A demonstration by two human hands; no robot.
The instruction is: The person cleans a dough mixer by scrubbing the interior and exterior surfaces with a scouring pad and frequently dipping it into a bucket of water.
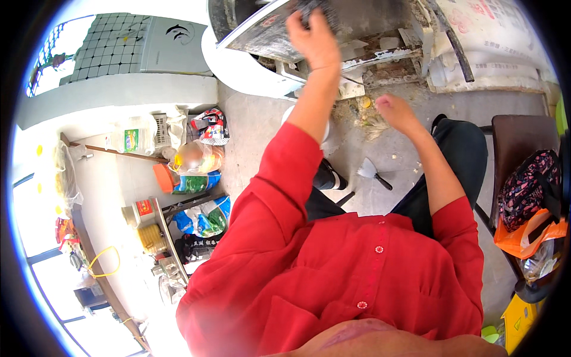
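Observation:
My left hand (315,44) is raised at the top, its fingers closed on a dark grey scouring pad (311,11), blurred by motion. The pad rests against a blackened, dirty metal panel (270,33) with a pale edge. My right hand (394,112) hangs lower down, fingers curled into a loose fist with nothing showing in it. Below that hand, dry debris (372,126) is scattered on the floor near a rusty, grimy metal frame (386,56). A scraper (375,174) with a light blade and black handle lies on the floor between my legs.
White printed sacks (488,47) are stacked at the far right, with a dark bar (455,44) in front. A brown chair (523,137) holds a patterned bag (531,190) and an orange bag (529,235). Plastic bottles and bags (199,160) line the left wall.

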